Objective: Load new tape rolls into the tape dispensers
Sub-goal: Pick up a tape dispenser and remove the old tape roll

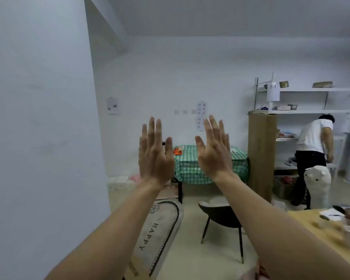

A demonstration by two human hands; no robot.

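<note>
Closest to me, both arms are stretched out ahead. My left hand [156,150] and right hand [214,150] are raised side by side, apart from each other, with the fingers straight and nothing held in either.

Low on my right is the corner of a wooden table [303,221] with a sheet of paper, a pen and some clear items that are too blurred to name. On the floor ahead lies a rug [160,229] lettered HAPPY, and just beside it stands a dark chair [220,215].

Beyond those is a table under a green checked cloth [200,166]. A small orange object [177,151] sits near its left end. I judge this may be a tape dispenser, but it is too small to be sure, and I cannot make out any tape rolls.

A tall cardboard box [261,154] stands against that table's right side. Behind the box is white shelving [311,100], where another person [313,142] is bending.

The task looks unstarted. The risks I see:
- The rug edge or the chair could catch a foot on the way over.
- I could commit to the orange object before confirming what it is.
- I could crowd the person at the shelving.
</note>
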